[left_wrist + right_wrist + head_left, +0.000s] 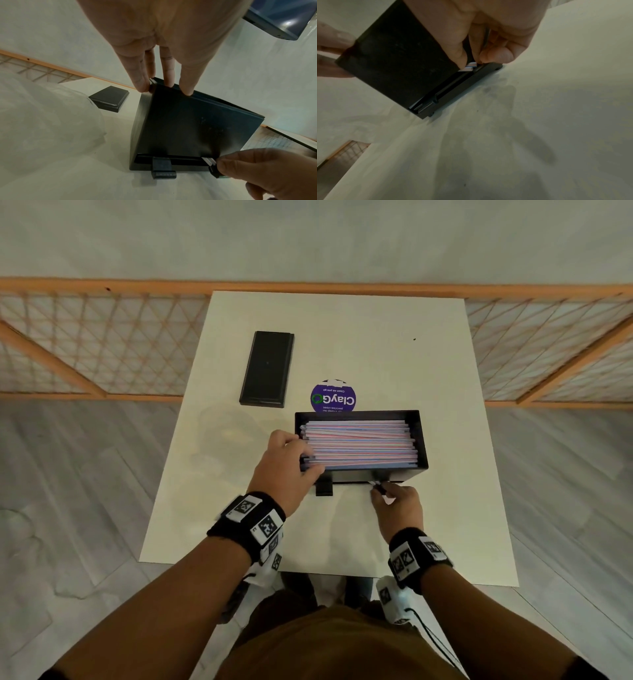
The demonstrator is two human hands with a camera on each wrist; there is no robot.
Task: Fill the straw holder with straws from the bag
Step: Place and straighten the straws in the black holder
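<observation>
Left hand (289, 463): gripping the left end of the straw holder (421, 436), fingers reaching over its rim, thumb pressing on the front wall.
Right hand (400, 505): pinching the striped ends showing at the front slot.
Straws (359, 443): lying level, filling the holder.
Straw holder: standing mid-bench (342, 337).
Lid (267, 369): lying apart, behind and to the left.
Clear bag (42, 121): lying just left of the holder.

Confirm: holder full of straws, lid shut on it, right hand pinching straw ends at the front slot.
The lid is wrong: the head view shows it lying on the table, apart from the open holder. Straws fill it and the right hand pinches straw ends at the slot.
</observation>
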